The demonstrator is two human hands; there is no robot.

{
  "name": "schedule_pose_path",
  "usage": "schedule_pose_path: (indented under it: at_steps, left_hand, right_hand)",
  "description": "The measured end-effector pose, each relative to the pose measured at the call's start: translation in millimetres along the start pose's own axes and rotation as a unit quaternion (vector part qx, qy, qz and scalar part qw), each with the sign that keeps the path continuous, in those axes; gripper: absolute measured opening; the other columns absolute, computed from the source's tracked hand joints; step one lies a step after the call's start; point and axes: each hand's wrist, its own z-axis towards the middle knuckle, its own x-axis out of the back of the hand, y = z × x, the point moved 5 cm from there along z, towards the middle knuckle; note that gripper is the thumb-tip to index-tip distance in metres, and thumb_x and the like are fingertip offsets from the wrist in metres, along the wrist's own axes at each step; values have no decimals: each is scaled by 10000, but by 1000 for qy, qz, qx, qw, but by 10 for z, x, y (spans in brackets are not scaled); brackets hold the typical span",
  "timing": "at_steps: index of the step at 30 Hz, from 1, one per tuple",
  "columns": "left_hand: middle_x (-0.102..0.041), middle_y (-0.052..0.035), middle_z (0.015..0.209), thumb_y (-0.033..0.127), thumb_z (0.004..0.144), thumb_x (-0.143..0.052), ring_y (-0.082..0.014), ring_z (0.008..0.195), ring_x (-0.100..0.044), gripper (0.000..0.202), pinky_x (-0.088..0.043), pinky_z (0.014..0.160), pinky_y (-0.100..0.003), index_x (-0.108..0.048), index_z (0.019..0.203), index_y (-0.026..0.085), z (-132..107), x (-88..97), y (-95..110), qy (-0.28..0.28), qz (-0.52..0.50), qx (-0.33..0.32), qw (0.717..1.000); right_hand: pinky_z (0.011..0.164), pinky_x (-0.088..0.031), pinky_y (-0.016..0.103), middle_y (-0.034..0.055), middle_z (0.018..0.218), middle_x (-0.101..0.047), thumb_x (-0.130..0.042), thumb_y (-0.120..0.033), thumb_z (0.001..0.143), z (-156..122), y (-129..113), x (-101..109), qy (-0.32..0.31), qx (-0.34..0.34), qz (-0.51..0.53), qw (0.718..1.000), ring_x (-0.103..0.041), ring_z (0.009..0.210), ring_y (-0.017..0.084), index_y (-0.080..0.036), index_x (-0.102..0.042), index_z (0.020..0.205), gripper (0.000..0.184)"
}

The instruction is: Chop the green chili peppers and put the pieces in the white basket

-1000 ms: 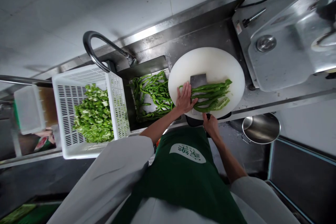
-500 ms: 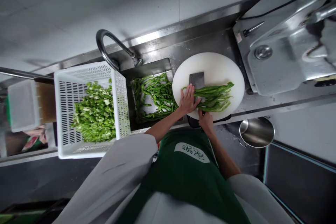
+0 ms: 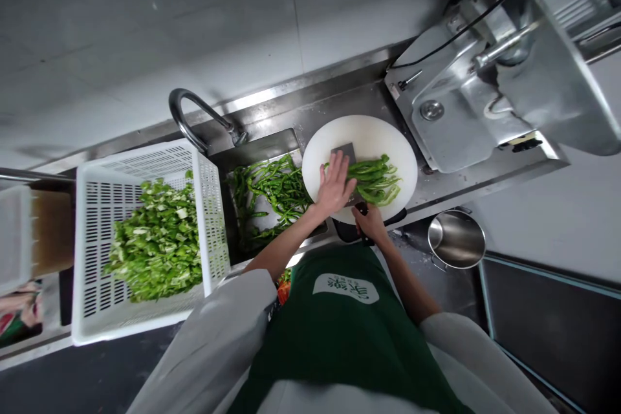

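A bunch of long green peppers [image 3: 376, 181] lies across a round white cutting board [image 3: 383, 139] on the steel counter. My left hand [image 3: 334, 186] rests flat on the left end of the peppers, fingers spread. My right hand [image 3: 369, 222] is closed round the handle of a cleaver at the board's near edge. The cleaver's blade [image 3: 343, 152] shows just behind my left hand's fingers.
More whole green peppers [image 3: 264, 187] fill the sink under a curved tap [image 3: 187, 118]. A white slotted basket [image 3: 92, 220] at left holds chopped greens [image 3: 155, 242]. A steel machine [image 3: 485, 90] stands right of the board, a steel pot [image 3: 456, 239] below the counter.
My view has swung and pulled back, so board and sink look smaller and lower. Both hands stay at the board; the knife hand has drawn in to just right of my left hand.
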Motion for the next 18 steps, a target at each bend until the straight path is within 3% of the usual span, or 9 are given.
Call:
schedule_pose_path:
  at_steps: [2, 4, 8, 11, 18]
  left_hand:
    - [-112, -81, 1780, 558, 1097, -261, -306, 1655, -5, 708, -25, 1315, -644, -174, 1718, 230, 61, -85, 185, -42, 31, -85, 995]
    - [-147, -71, 1776, 584, 1084, -310, -343, 1652, -13, 705, -7, 1301, -682, -247, 1705, 256, 139, -196, 263, -90, 61, -117, 987]
    - [-150, -82, 1774, 577, 1091, -270, -366, 1649, -14, 703, -45, 1291, -705, -245, 1706, 238, 347, -314, 127, -169, 91, -74, 979]
    - [-67, -31, 1785, 570, 1096, -212, -336, 1654, 24, 690, -35, 1294, -697, -172, 1719, 275, 504, -287, -45, -194, 77, -55, 976]
    - [-8, -17, 1788, 658, 1066, -192, -349, 1652, -11, 726, -136, 1276, -692, -101, 1715, 346, 693, -265, -479, -273, -6, 23, 962]
  right_hand:
    - [403, -451, 283, -36, 505, -560, -602, -403, 915, -33, -54, 11, 3, 7, -10, 1000, -527, 391, 167, -254, -541, 868, 168]
    - [424, -473, 283, -33, 510, -563, -597, -396, 928, -75, -96, 30, -1, 10, -34, 999, -548, 413, 173, -244, -554, 893, 162]
    - [445, -469, 259, -26, 545, -584, -608, -354, 952, -211, -152, 136, -22, -8, -85, 996, -586, 447, 166, -233, -566, 880, 147]
    - [445, -442, 248, -24, 543, -591, -614, -315, 964, -361, -218, 303, -48, -10, -130, 990, -589, 438, 158, -227, -570, 859, 143]
    - [463, -402, 257, -6, 547, -610, -594, -377, 972, -840, -224, 1027, -129, 33, -269, 954, -591, 449, 160, -220, -571, 810, 226]
